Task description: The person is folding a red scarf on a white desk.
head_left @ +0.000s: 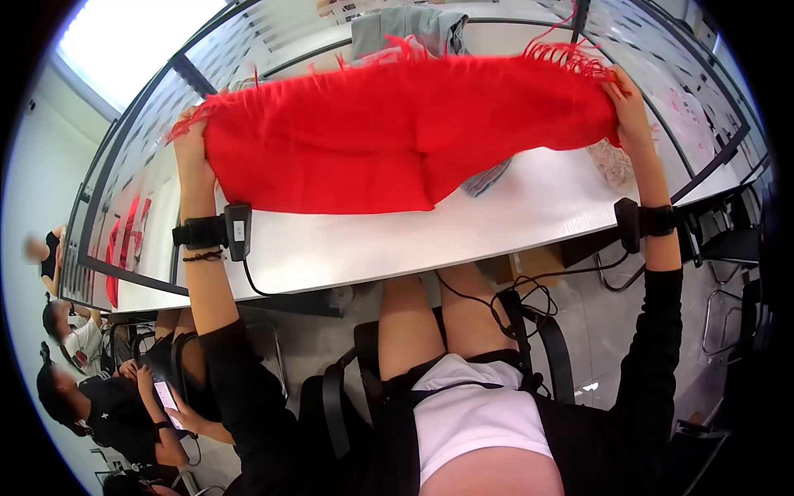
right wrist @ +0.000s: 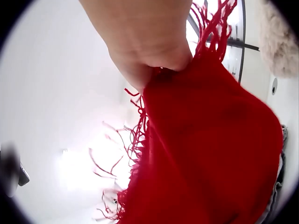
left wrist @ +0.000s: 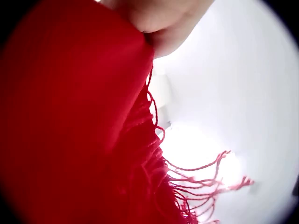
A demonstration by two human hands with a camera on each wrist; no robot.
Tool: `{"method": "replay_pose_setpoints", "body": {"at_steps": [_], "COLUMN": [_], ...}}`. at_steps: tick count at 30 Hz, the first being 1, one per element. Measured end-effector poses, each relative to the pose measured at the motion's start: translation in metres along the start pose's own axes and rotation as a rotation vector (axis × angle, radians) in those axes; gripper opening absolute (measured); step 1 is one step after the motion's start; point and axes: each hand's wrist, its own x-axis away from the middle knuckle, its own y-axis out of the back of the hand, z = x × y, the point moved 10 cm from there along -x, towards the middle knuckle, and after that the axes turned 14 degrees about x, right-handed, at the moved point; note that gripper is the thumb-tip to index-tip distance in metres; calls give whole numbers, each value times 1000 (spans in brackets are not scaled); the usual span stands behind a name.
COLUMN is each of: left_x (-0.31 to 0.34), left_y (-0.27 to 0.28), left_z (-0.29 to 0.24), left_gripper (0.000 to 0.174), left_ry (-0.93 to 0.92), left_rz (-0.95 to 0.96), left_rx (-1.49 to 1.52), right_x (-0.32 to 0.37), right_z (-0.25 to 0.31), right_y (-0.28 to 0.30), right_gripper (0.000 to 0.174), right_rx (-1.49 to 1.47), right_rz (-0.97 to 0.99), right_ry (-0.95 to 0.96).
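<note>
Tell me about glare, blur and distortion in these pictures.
Head view: fisheye bending of the white table, washed-out panel upper left; left wrist: glare right of the red cloth; right wrist: glare left of it, blurred dark object lower left.

Gray cloth [head_left: 413,25] showed at the far side of a white counter [head_left: 347,248], with a fuzzy beige item [head_left: 610,165] toward its right end. At left, 1 person in black [head_left: 124,423] held a phone [head_left: 168,403] near another in white [head_left: 83,343]; at right stood a black chair [head_left: 732,245].
</note>
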Motion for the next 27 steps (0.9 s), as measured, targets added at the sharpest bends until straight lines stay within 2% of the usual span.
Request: {"method": "replay_pose_setpoints", "body": {"at_steps": [1,4,5,8,9,10,12,13,14,16,17,19,20,21,23,24,26,27], "left_x": [-4,3,4,14,7,7,-11,-19,-29,-28,-25,-6,-21,-27,-45,-57,-81,-90], "left_y": [15,15,3,-31,-34,-45,-47,-52,-55,-70,-75,-94,-84,-96,-99,-90,-72,-66], "left_z": [5,-25,-34,-61,-71,-83,-108,-123,-140,-182,-206,-242,-260,-268,-271,-269,-244,-220], "left_gripper": [8,18,18,20,21,21,24,25,26,28,28,30,31,30,30,30,32,32], "left_ry": [-24,-327,-515,-756,-708,-874,-824,-824,-820,-1079,-1230,-1480,-1406,-1539,-1487,-1315,-942,-748], "left_rz": [-21,-19,120,338,319,335,198,131,64,-5,-18,29,60,40,55,89,150,180], "left_rx": [-77,-991,-1254,-1400,-1393,-1455,-1439,-1495,-1550,-1607,-1544,-1379,-1183,-1471,-1537,-1310,-936,-783], "right_x": [-3,3,3,11,7,-9,-44,-70,-88,-120,-51,-39,-37,-42,-53,-53,-83,-117], "right_z": [1,26,36,72,86,77,79,76,85,100,218,240,245,240,227,228,178,112], "right_y": [-15,-41,-47,-65,-64,-55,-20,5,35,97,52,59,59,62,64,53,41,54], "right_gripper": [14,18,28,37,38,29,24,37,38,42,17,18,19,19,20,18,13,53], "right_rx": [-43,245,351,653,762,826,846,961,1024,1122,772,721,743,644,445,348,-411,-306], "right_rz": [130,161,235,534,480,452,266,159,-12,-358,-538,-722,-786,-777,-747,-595,-414,-301], "right_ry": [36,73,138,344,544,501,506,504,515,486,774,891,985,1002,1031,952,527,181]}}
